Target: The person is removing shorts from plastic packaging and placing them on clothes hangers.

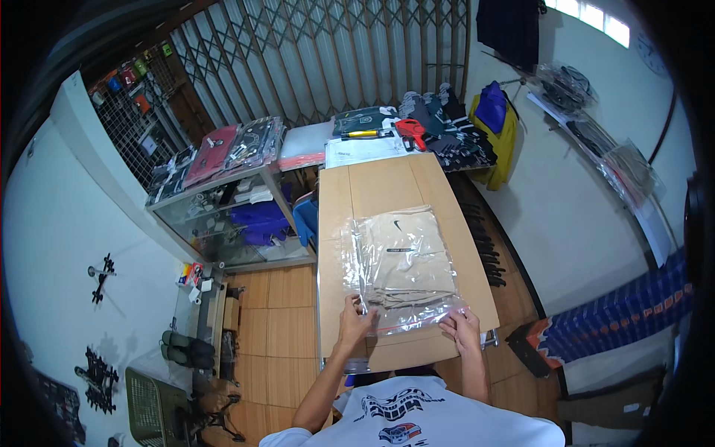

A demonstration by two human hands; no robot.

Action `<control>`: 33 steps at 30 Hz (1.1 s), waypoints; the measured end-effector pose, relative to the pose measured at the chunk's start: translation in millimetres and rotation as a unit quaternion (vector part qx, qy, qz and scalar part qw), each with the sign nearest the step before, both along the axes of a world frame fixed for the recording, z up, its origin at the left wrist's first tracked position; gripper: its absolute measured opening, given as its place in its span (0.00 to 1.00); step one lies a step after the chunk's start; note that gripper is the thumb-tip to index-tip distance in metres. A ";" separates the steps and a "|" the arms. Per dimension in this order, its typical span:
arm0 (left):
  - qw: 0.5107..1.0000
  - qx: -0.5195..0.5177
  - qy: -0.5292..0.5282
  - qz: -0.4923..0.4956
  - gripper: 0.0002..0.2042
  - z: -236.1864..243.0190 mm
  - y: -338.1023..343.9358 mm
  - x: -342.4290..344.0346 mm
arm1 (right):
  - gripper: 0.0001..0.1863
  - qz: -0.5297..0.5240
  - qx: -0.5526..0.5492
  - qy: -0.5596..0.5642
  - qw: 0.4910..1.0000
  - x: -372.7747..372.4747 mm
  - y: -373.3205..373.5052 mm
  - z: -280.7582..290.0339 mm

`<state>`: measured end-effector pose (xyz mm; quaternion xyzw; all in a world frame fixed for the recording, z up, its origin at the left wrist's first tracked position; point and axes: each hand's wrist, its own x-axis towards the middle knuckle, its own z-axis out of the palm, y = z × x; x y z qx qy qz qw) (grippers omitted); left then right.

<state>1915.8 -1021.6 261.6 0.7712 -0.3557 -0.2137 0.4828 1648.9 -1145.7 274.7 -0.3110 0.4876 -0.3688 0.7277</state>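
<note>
A folded beige garment (410, 257) lies inside a clear plastic bag (348, 257) on the tan table. A red strip runs along the bag's near edge. My left hand (356, 320) is closed on the near left corner of the bag, its fingers pinching the film. At the near right corner, my right hand (463, 329) pinches the same edge between thumb and fingers. The garment is flat, with its folded layers toward me and a small dark mark on its upper part.
Papers (361, 151), a yellow-and-black tool (366, 134) and a red tag gun-like tool (411, 132) sit beyond the table (380, 179). Bagged clothes cover a glass display case (223, 216) at left. A blue patterned box (603, 320) is at right.
</note>
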 end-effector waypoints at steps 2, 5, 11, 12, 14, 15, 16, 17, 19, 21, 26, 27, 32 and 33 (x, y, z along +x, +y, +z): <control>0.999 0.019 0.021 -0.023 0.30 11.8 12.5 0.7 | 0.07 -0.013 0.004 0.010 1.000 1.7 10.3 -5.2; 0.989 0.055 0.135 -0.032 0.29 19.8 31.1 6.1 | 0.07 -0.029 0.008 0.024 0.999 6.2 23.3 -4.1; 0.999 0.019 -0.025 -0.045 0.22 21.0 42.4 5.3 | 0.09 -0.087 -0.020 0.031 0.996 4.1 27.0 -1.3; 0.998 -0.016 -0.039 -0.047 0.21 25.2 41.2 3.5 | 0.11 -0.064 -0.023 0.033 0.997 3.9 25.6 -1.0; 0.996 -0.047 -0.049 -0.064 0.20 37.7 36.6 -5.8 | 0.14 -0.036 -0.032 0.045 0.998 -0.9 22.6 -0.1; 0.994 -0.057 -0.026 -0.084 0.19 46.2 32.4 -14.1 | 0.14 -0.048 -0.028 0.047 0.997 -4.4 21.3 -1.6; 0.992 -0.069 -0.003 -0.102 0.18 51.2 26.2 -21.8 | 0.14 -0.039 -0.030 0.048 0.998 -7.0 18.2 -2.2; 0.992 -0.067 -0.001 -0.111 0.18 51.6 19.2 -28.8 | 0.14 -0.029 -0.032 0.049 0.998 -10.0 15.6 -2.8; 0.977 -0.099 -0.035 -0.185 0.16 46.7 4.7 -41.7 | 0.14 -0.034 -0.040 0.051 0.997 -10.1 10.9 -3.5; 0.968 -0.116 -0.041 -0.219 0.15 41.1 -11.6 -54.7 | 0.11 -0.026 -0.054 0.056 0.997 -11.8 5.3 -5.9; 0.940 -0.109 -0.050 -0.318 0.15 47.5 -53.7 -95.8 | 0.10 -0.028 -0.055 0.041 0.997 -20.2 -8.9 -12.1; 0.935 -0.105 -0.046 -0.336 0.15 46.1 -61.6 -101.9 | 0.10 -0.031 -0.055 0.040 0.997 -20.6 -9.7 -14.3; 0.918 -0.142 -0.108 -0.355 0.16 35.4 -94.3 -121.2 | 0.08 -0.024 -0.083 0.064 0.994 -17.9 -13.2 -29.9; 0.918 -0.149 -0.111 -0.351 0.16 34.1 -97.8 -124.2 | 0.08 -0.020 -0.090 0.061 0.994 -17.9 -13.2 -31.7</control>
